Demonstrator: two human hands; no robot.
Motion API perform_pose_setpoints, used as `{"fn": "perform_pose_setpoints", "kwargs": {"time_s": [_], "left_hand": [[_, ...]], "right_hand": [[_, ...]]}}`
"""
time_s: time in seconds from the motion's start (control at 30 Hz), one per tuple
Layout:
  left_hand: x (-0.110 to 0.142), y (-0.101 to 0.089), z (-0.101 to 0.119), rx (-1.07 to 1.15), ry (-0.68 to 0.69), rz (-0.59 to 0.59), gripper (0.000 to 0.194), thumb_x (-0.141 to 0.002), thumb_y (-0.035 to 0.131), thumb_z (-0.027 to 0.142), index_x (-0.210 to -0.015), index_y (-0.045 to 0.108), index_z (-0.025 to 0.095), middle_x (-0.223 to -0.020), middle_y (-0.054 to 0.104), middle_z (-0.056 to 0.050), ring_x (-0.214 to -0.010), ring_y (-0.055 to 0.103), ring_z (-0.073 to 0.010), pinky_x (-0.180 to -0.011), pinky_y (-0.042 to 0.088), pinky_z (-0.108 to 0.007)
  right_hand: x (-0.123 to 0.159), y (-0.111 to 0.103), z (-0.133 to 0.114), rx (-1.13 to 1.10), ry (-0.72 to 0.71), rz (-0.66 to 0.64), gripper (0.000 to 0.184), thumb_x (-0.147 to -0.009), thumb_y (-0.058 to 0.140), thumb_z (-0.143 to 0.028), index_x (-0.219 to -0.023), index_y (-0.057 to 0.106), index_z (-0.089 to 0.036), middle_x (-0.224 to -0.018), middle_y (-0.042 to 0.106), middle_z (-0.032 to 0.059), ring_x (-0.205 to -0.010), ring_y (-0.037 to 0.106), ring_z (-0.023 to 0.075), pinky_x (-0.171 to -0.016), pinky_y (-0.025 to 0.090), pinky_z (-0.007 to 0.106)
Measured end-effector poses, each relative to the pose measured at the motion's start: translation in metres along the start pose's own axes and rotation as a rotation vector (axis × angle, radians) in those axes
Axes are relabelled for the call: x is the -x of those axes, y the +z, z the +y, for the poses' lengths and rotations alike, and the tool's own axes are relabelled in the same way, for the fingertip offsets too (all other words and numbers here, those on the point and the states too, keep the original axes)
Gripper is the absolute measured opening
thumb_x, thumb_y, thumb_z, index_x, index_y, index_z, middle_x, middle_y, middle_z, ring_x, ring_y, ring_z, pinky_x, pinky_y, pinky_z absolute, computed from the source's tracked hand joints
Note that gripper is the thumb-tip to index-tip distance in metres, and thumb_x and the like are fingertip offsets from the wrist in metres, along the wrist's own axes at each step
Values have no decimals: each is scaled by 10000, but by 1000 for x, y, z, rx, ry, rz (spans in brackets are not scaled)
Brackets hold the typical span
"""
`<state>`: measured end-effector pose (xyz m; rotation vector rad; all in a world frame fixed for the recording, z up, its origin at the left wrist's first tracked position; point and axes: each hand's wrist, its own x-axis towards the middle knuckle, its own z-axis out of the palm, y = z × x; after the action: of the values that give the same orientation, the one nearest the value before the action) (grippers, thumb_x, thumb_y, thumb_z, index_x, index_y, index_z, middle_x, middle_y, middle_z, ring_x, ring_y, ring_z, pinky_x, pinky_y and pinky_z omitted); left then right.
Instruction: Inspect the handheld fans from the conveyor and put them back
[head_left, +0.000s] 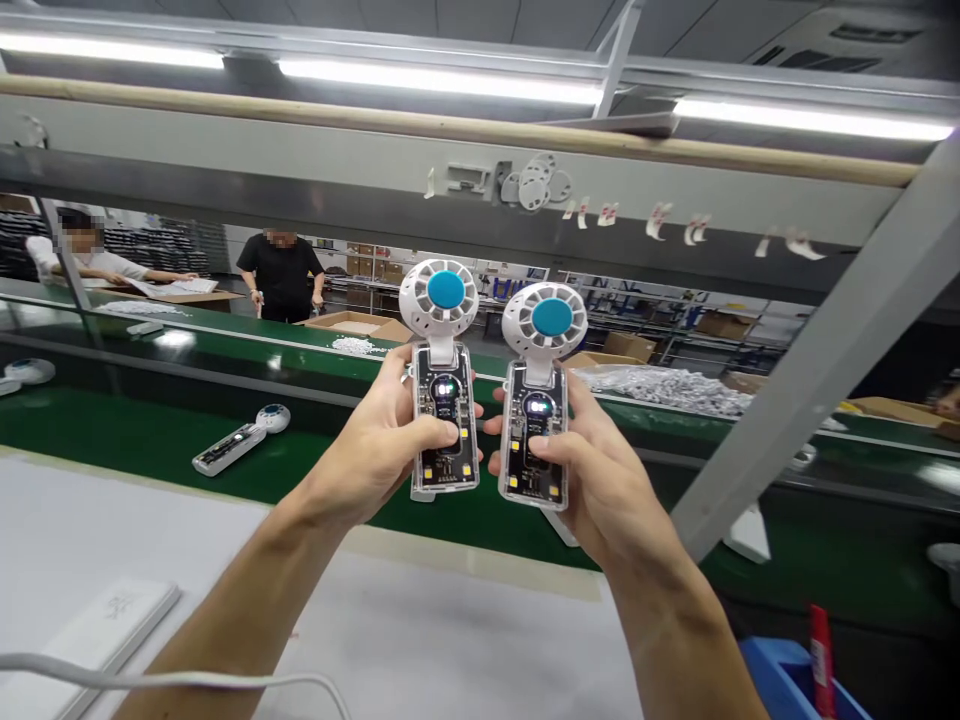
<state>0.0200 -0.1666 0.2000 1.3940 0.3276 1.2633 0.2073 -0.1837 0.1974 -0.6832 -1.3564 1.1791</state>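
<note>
Two small handheld fans are held up side by side in front of me, each with a white round head, a blue centre and a clear body showing a dark circuit board. My left hand point(386, 430) is closed around the left handheld fan point(445, 375), its thumb on the front of the board. Around the right handheld fan point(541, 395) my right hand point(592, 450) is wrapped, the thumb likewise pressed on the front. A small lit display glows on each body. The two fans are apart, both nearly upright.
Another fan point(240, 440) lies on the green conveyor belt point(135, 425). On the white table point(420, 630) are a white flat box point(97, 640) and a white cable point(187, 681). A slanted metal post point(817, 370) and a blue bin point(780, 665) stand at right. Two people are beyond the belt.
</note>
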Motion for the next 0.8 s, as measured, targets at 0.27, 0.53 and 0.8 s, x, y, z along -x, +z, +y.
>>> {"fn": "perform_pose_setpoints", "kwargs": {"time_s": [0.27,0.53,0.8], "left_hand": [[0,3,-2,56,-1,-2,603,-780,631,76,-1286,322,188,-948,637,-59,-695,682,-213,-581,588,-289],[-1,0,-5,84,10,-1,617,-764,646,101,-1286,330,192,-1005,632,-74,-720,693,-226,-618,598,-317],[-4,5,-5,84,15,24,678,-722,662,111,-1303,318,181,-994,628,-75,-704,685,-222,-620,595,-329]], "right_hand": [[-2,1,4,4,-52,76,798,-741,644,-188,-1456,307,-296,-1098,666,43,-867,692,211,-676,621,346],[-4,-1,7,-41,-60,92,766,-739,673,-172,-1423,353,-303,-1089,652,47,-870,696,216,-662,627,342],[-5,3,3,-21,-31,107,768,-719,685,-180,-1408,362,-285,-1055,665,48,-847,696,212,-639,618,314]]}}
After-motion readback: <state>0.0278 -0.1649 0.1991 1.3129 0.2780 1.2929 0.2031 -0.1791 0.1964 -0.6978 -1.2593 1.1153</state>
